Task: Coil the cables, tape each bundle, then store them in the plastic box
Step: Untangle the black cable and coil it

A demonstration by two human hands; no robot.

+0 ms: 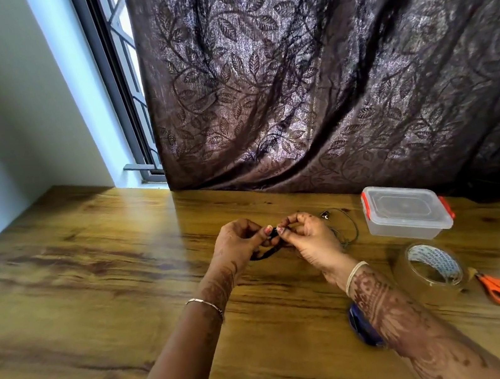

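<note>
You are early in the job, by my reckoning: your left hand (240, 240) and right hand (310, 236) both pinch a dark cable (268, 253) just above the table (92, 282), fingers curled on it, its loops half gathered and no tape showing. A thin cable (349, 228) lies loose beside your right hand. The tape roll (434, 271) and scissors (498, 288) sit untouched, and the plastic box (406, 212) stands lidded, so taping and storing remain.
</note>
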